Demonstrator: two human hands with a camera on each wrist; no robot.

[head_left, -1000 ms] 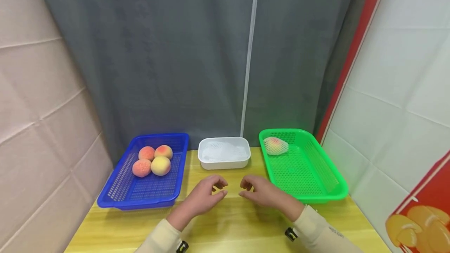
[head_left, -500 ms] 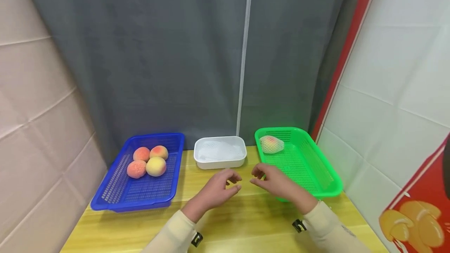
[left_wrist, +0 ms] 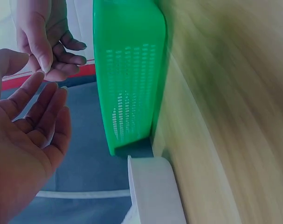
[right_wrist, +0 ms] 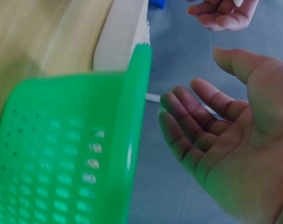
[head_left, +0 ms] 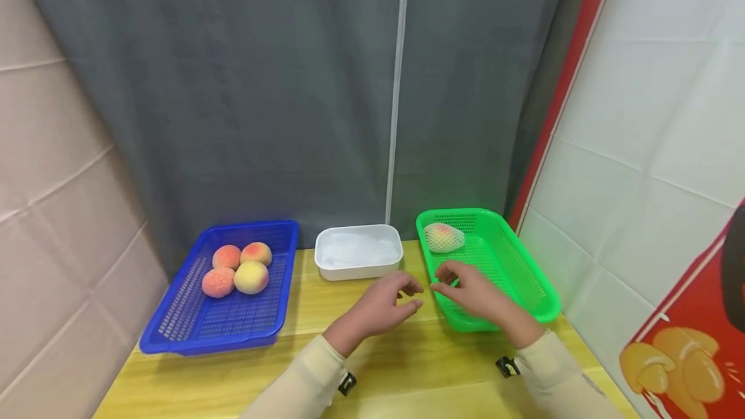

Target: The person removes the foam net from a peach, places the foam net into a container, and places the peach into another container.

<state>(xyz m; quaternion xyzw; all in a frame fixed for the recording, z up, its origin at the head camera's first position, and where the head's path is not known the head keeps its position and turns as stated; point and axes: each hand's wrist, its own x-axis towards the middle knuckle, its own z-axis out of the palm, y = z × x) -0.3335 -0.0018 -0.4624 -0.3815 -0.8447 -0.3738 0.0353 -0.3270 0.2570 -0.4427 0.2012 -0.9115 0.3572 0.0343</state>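
My left hand [head_left: 381, 302] hovers over the wooden table in front of the white box, fingers loosely bent and nothing in them. Facing it, my right hand [head_left: 480, 290] hangs above the near left part of the green basket [head_left: 544, 283], likewise holding nothing. Both palms show bare in the wrist views, with the left hand's fingers [left_wrist: 43, 107] relaxed and the right hand's fingers [right_wrist: 197, 116] half curled. At the back left of the green basket lies a peach in a white foam net [head_left: 444, 238].
Left on the table is a blue basket [head_left: 215, 343] with several peaches [head_left: 251, 277] grouped together. A white box [head_left: 357, 271] with white netting inside stands between the baskets. A grey curtain [head_left: 262, 115] hangs behind, and a white wall [head_left: 652, 147] rises at right.
Both hands have moved right and a little away from me, the right one now over the green basket. The head view has turned slightly right. The peaches keep their places.
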